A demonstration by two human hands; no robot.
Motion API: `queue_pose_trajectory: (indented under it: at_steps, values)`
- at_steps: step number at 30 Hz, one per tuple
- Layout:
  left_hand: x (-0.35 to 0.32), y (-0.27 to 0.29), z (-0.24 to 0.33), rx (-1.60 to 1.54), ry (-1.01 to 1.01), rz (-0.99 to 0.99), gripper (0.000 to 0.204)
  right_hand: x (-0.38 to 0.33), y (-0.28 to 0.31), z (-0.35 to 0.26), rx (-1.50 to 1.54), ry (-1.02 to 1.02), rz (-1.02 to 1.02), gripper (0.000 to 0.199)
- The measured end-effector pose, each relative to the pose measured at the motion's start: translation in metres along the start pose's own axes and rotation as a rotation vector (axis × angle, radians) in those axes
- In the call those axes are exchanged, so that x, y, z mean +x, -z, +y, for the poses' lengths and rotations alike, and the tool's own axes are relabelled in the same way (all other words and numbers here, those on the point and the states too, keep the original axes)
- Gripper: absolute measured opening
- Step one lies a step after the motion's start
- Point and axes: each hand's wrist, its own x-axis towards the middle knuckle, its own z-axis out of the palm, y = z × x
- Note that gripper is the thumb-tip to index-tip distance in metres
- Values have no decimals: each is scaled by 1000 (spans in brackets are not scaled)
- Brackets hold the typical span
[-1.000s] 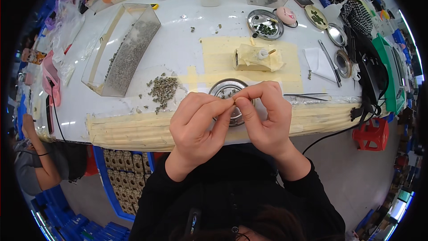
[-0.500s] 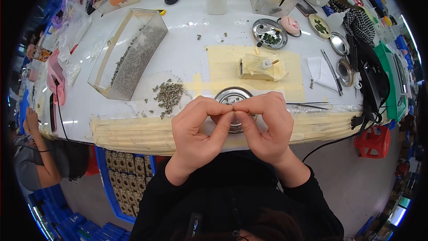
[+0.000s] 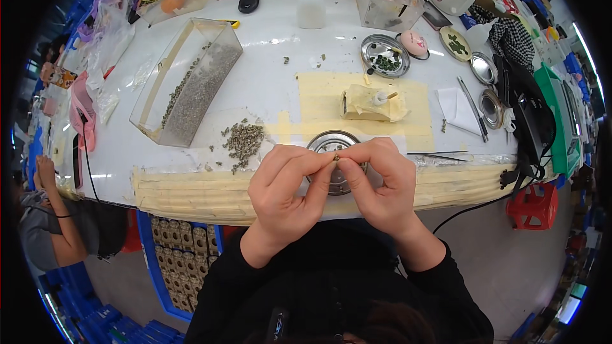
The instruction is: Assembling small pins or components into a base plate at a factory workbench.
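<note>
My left hand [image 3: 288,186] and my right hand [image 3: 381,182] meet fingertip to fingertip, thumbs and index fingers closed. Between them they pinch a tiny brownish-green piece [image 3: 336,157], too small to name exactly. Right beneath the fingers lies a round metal dish [image 3: 333,135], partly covered by my hands; a few bits show inside it. Left of my left hand, a loose pile of small grey-green pieces [image 3: 245,140] is spread on the table. Beyond the dish stands a block wrapped in yellow tape [image 3: 366,108], with a small white pot and a stick on top.
A long clear bin [image 3: 213,83] of granules stands far left. A white squeeze bottle [image 3: 311,9] is at the back. Tweezers [image 3: 440,155], a metal plate of dark green pieces [image 3: 376,48] and a white cloth [image 3: 456,108] lie right. Another person's arm [image 3: 60,220] shows at left.
My hands stay pinched together, tilting slightly, and the tiny piece shows more clearly between the fingertips. The whole view has shifted a little downward.
</note>
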Motion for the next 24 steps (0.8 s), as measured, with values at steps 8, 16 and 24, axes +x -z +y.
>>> queue_pose_trajectory:
  at_steps: [8,16,24]
  values:
    - [1,-1,1,40,-66,-2,21,-2,4,-2,264,-283,-41,10]
    - [0,-3,-1,124,-202,11,25,-1,7,-2,585,-469,-81,12]
    - [-2,-2,3,130,-50,-9,20,2,-4,1,-379,363,131,14]
